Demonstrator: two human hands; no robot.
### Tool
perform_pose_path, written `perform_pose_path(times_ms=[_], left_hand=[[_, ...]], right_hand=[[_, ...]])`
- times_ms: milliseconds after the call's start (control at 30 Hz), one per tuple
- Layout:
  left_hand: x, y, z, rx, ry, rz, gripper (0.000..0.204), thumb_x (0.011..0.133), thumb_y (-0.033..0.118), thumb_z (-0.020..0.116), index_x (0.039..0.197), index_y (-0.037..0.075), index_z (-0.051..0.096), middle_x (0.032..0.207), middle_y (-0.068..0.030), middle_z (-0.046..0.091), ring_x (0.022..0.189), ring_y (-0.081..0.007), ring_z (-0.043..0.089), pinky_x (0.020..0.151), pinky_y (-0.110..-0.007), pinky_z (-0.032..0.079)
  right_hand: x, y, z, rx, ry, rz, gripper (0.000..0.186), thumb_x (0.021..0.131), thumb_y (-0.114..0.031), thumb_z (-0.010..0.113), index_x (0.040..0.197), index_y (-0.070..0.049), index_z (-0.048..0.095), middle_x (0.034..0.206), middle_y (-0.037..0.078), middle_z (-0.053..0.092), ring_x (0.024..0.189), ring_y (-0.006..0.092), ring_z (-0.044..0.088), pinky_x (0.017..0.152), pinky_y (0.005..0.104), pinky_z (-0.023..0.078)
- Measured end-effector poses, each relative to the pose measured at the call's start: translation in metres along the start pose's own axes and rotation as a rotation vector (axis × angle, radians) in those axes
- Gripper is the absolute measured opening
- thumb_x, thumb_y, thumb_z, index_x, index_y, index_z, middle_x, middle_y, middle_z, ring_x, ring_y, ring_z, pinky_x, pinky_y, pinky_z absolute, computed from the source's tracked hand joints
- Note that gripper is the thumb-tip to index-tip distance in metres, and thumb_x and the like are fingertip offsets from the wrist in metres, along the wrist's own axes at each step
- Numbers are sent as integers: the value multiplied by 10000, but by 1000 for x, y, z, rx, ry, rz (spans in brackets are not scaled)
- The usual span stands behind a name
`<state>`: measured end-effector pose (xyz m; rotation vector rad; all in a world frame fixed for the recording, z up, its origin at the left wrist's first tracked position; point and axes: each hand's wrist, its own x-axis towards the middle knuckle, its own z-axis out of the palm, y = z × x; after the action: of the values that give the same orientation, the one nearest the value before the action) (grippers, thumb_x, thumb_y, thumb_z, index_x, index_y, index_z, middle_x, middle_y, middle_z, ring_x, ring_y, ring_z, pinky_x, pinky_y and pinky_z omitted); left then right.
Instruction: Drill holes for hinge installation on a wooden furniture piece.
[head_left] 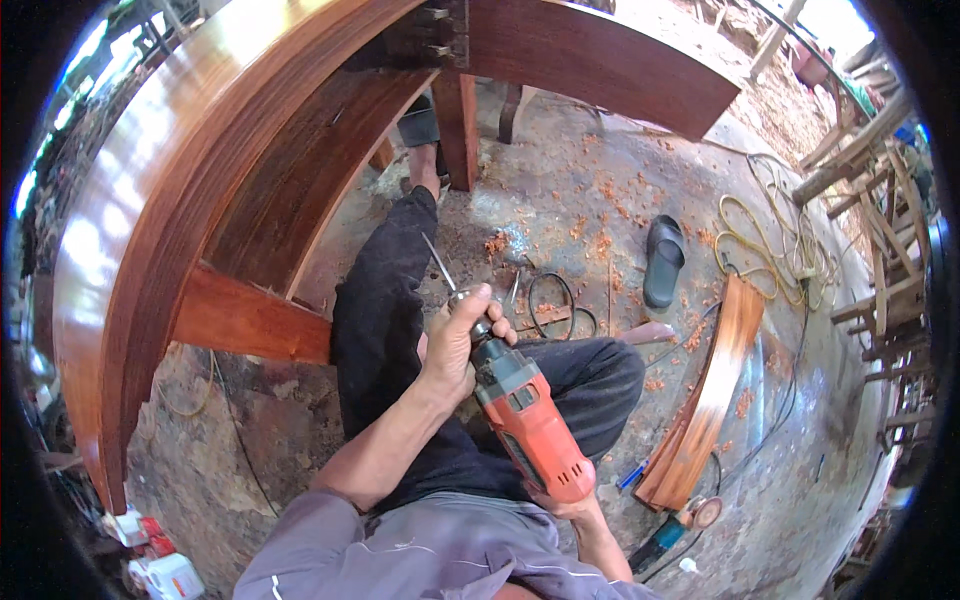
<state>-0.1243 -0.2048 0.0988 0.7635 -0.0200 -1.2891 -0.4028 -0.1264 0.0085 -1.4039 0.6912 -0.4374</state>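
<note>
"Firstly, what do you record at the fingers?"

"From my remote station, I find the left hand with its fingers curled together and clamped on the drill's black chuck. The right hand is under the drill's rear end; its fingers are mostly hidden, so I cannot tell how they close."

"And the drill itself?"

"I note the red-and-grey drill held slanted above the lap, its long bit pointing forward and to the left."

"Nearby items?"

"Ahead of the bent knee I log a black cable loop on the stained floor. To the right lie curved wooden pieces, with an angle grinder just beside their near end. A dark sandal is farther forward, near scattered shavings."

"Outer area?"

"On the left I observe a large, curved piece of varnished furniture; at far right, a coiled yellow cord near stacked wooden frames."
</note>
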Motion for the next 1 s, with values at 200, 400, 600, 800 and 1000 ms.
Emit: perform_pose_path(times_ms=[200,400,600,800,1000], left_hand=[[-8,7,-13,-76,-146,-49,286,944,334,701,1063,93,602,897,-63,602,758,-174,622,723,-370,588],[-2,13,-8,181,-145,-86,168,947,218,658,916,89,554,784,-41,562,667,-150,598,653,-360,570],[-4,23,16,127,-292,-106,189,936,172,579,803,110,460,705,-6,455,603,-133,512,610,-356,499],[14,48,37,672,-481,89,1095,819,644,689,1542,19,155,1369,-177,515,1245,-272,551,1070,-446,444],[-33,44,22,701,-399,329,1663,452,435,1016,1558,44,-164,1561,-179,241,1439,-311,317,1183,-456,278]], right_hand=[[5,-19,31,226,141,-47,1051,665,-82,909,1523,-20,304,1417,95,535,1250,181,553,1051,337,445],[22,-29,17,-194,68,-100,1063,667,-219,907,1493,66,301,1396,208,552,1243,300,587,1038,394,458],[19,-21,25,-54,35,-214,962,709,-313,866,1475,1,377,1431,215,529,1257,362,571,1066,484,438],[42,-28,28,-124,-24,-36,604,922,-382,616,1432,-90,478,1477,122,483,1369,287,452,1153,458,344],[129,-85,18,42,61,-285,1144,664,-169,883,1540,41,179,1453,258,429,1266,410,495,1050,485,421]])
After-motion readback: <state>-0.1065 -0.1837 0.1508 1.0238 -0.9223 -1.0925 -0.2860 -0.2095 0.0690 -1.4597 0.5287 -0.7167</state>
